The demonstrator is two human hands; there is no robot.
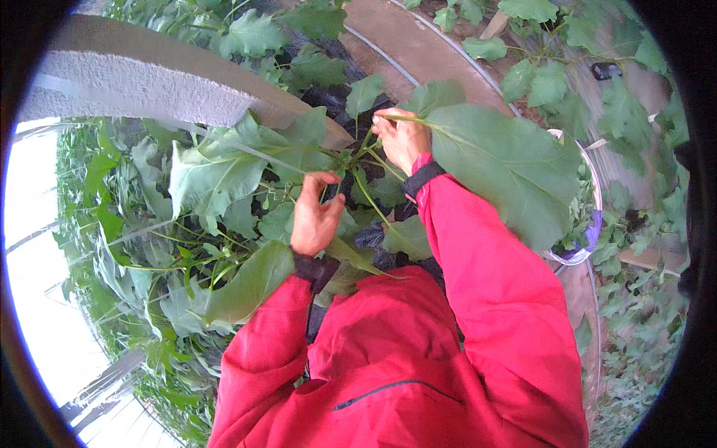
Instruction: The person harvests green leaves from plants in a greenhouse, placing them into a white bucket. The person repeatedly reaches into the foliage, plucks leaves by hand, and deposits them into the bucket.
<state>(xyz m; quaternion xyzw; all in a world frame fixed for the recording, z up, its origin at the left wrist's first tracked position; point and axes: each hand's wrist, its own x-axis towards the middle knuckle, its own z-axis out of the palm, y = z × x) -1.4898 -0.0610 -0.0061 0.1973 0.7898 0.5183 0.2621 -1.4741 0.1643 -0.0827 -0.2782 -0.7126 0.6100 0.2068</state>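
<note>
A broad-leaved plant, apparently an eggplant, has its stem crown (pixel 352 159) between my two hands. My right hand (pixel 402 137) pinches the stalk of a large green leaf (pixel 504 162), whose blade spreads over my right forearm. Just left of the crown is my left hand (pixel 318 215), thumb and forefinger curled close together near thin stems. Whether anything lies between those fingertips is unclear. Another large leaf (pixel 218 173) reaches out to the left, beside a pale strip of twine (pixel 252 150) that runs toward my left hand.
A thick rough concrete beam (pixel 151 84) crosses the upper left. To the right stands a white and purple bucket (pixel 595 224) holding cut leaves. A bare path (pixel 392 33) edged by pipes curves past it. More plants grow on both sides.
</note>
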